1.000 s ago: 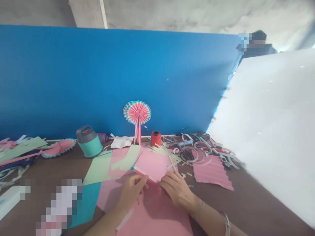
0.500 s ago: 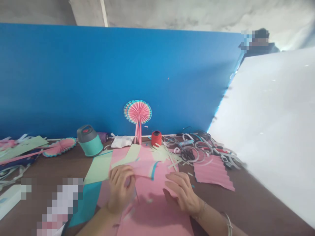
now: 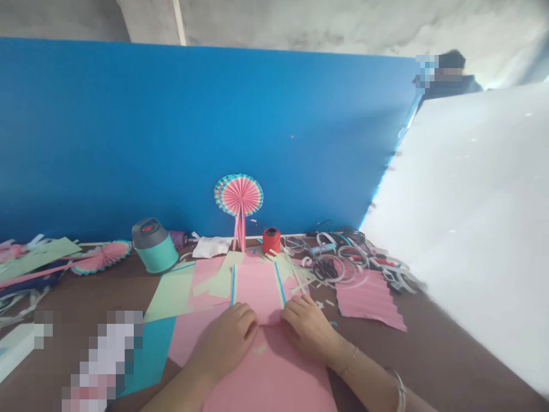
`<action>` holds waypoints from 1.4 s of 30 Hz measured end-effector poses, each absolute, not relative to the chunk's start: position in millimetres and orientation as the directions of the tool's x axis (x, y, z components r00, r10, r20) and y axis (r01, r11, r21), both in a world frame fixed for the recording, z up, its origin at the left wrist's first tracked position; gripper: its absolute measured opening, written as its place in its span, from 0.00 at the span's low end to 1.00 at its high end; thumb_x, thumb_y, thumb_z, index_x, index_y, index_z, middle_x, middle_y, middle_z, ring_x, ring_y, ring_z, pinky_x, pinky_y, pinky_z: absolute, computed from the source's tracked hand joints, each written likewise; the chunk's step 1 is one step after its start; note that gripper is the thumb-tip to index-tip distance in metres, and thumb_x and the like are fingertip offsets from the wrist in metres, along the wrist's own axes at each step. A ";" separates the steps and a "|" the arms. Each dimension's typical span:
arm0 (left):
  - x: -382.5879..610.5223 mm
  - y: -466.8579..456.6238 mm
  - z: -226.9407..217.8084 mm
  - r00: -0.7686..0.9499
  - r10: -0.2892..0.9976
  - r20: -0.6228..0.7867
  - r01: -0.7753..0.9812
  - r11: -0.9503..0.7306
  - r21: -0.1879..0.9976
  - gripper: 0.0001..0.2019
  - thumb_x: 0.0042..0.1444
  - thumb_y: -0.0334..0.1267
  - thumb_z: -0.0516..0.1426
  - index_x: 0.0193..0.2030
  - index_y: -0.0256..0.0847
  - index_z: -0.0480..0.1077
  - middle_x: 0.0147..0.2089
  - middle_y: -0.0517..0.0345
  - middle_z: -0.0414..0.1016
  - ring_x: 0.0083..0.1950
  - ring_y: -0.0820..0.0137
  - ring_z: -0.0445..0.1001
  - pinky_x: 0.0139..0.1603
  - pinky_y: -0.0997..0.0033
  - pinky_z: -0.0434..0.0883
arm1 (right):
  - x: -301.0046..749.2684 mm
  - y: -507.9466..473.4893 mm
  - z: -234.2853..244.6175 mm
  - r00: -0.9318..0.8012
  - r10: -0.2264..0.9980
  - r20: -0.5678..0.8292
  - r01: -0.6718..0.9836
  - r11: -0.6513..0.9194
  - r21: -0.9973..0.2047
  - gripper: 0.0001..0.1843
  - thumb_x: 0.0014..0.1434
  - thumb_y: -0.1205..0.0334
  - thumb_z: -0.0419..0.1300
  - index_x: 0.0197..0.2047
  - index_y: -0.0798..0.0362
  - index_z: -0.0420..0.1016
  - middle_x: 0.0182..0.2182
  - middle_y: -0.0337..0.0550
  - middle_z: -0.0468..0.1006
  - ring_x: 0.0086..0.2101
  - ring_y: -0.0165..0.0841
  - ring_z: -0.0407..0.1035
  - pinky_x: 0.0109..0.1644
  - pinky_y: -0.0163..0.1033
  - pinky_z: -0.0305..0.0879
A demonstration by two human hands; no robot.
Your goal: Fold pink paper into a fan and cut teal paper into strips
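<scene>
A pink sheet of paper with blue and cream bands along its left and right edges lies over a larger pink sheet. My left hand grips its near left corner, fingers curled and pressed together. At the near right corner, my right hand pinches the same paper, with the thumb mostly hidden. The near edge looks slightly lifted between the two hands. Beyond it a round pleated paper fan with pink sticks stands against the blue partition.
Left are a teal-and-grey container, a second paper fan, pale green paper and teal paper. A red spool stands behind. Right lie tangled cables and a pleated pink sheet. A person is beyond the white panel.
The banded pink paper, held up in my left hand before, now lies turned with its bands running away from me. My right hand has moved in and closed on its near right corner.
</scene>
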State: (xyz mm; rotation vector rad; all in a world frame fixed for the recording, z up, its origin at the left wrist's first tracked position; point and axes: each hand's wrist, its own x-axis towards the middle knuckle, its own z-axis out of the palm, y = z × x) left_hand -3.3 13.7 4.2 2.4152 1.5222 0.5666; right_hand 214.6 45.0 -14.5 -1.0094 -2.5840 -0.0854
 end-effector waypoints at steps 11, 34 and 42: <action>-27.7 25.2 15.9 0.214 0.975 -0.058 0.693 -0.109 0.712 0.07 0.48 0.34 0.51 0.29 0.42 0.71 0.33 0.59 0.75 0.36 0.68 0.72 0.37 0.73 0.64 | 221.2 54.0 -14.6 -0.553 0.762 0.338 0.579 0.643 -0.502 0.11 0.60 0.68 0.52 0.37 0.51 0.76 0.30 0.42 0.74 0.34 0.32 0.66 0.40 0.37 0.60; -45.7 38.8 0.5 0.249 0.953 -0.174 0.651 -0.032 0.758 0.12 0.48 0.44 0.52 0.24 0.37 0.68 0.24 0.63 0.65 0.28 0.71 0.63 0.29 0.75 0.58 | 215.7 55.8 -11.0 -0.429 0.883 0.191 0.660 0.451 -0.600 0.08 0.51 0.74 0.52 0.26 0.55 0.69 0.25 0.41 0.71 0.30 0.32 0.64 0.34 0.34 0.56; -48.7 39.9 9.4 0.294 0.937 -0.187 0.646 -0.051 0.762 0.20 0.54 0.51 0.47 0.20 0.38 0.62 0.23 0.64 0.58 0.27 0.72 0.60 0.28 0.74 0.57 | 216.3 56.2 -12.1 -0.428 0.886 0.179 0.663 0.442 -0.604 0.07 0.50 0.74 0.52 0.26 0.55 0.68 0.26 0.42 0.72 0.31 0.32 0.64 0.35 0.34 0.56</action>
